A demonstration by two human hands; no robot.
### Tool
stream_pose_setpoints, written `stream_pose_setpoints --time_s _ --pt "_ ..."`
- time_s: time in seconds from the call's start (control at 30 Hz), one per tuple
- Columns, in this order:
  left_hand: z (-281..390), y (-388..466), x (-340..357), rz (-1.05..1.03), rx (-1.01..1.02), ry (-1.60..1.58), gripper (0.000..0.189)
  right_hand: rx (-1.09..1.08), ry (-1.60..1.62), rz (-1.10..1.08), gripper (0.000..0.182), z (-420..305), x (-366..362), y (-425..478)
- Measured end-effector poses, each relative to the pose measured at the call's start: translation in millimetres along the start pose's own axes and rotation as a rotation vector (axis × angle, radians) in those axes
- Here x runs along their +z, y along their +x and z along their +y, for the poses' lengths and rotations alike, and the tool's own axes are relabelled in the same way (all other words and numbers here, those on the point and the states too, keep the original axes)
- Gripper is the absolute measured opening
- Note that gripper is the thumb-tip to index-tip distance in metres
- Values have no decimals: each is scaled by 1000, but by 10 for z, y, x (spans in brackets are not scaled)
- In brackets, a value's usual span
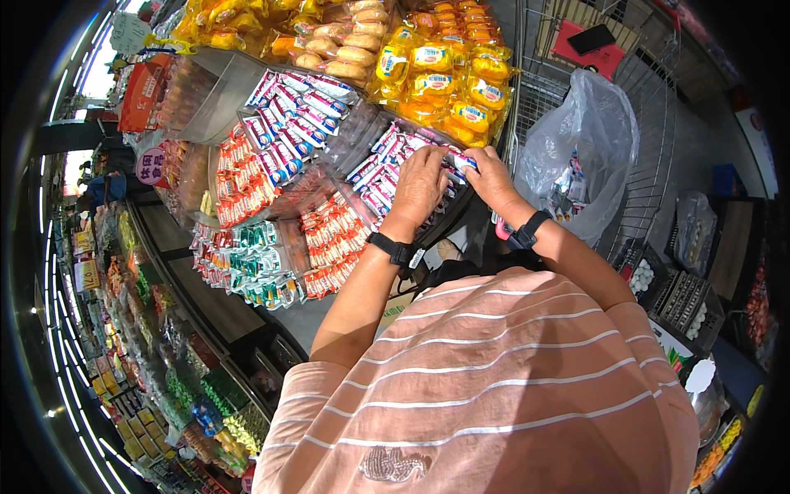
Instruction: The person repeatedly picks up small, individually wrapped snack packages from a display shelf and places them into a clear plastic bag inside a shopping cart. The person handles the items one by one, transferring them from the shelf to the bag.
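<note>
My left hand lies over rows of white, purple and blue wrapped snack bars in a clear-walled display bin. Its fingertips are bent down among the wrappers, so what they grip is hidden. Just to its right, my right hand pinches the end of one wrapped bar between thumb and fingers at the bin's right edge. Both wrists wear black straps. Beyond the hands, a second bin holds more bars in the same wrappers. Orange-red wrapped snacks fill the bin left of my left forearm.
A wire shopping cart stands at right, holding an open clear plastic bag with small packets inside. A phone rests on a red item in the cart. Yellow packaged cakes are piled behind the bars. Egg trays sit at lower right.
</note>
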State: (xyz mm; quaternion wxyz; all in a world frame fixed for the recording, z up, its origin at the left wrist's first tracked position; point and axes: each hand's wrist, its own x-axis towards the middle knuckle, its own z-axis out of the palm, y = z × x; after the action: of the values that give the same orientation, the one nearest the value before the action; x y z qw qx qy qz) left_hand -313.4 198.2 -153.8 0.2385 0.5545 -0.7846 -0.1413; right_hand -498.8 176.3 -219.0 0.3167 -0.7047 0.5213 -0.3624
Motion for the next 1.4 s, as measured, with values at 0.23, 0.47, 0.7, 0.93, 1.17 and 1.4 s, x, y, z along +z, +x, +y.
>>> stream_pose_setpoints --time_s 0.23,0.47,0.7,0.93,1.17,1.4 --pt "-46 49 137 -104 10 94 41 1 -21 16 32 19 134 93" --pt "-112 180 -41 -149 -36 63 40 97 43 1 27 210 -74 -62" --pt "-153 128 81 -222 -51 19 46 118 128 -38 27 213 113 -75" --pt "-142 179 119 -319 -66 -66 42 364 279 -160 27 312 68 -30" --pt "-292 248 19 -306 -68 -236 39 192 162 -122 39 4 -106 39" --pt "-483 302 206 -238 -229 -193 51 148 -39 -134 28 -57 8 113"
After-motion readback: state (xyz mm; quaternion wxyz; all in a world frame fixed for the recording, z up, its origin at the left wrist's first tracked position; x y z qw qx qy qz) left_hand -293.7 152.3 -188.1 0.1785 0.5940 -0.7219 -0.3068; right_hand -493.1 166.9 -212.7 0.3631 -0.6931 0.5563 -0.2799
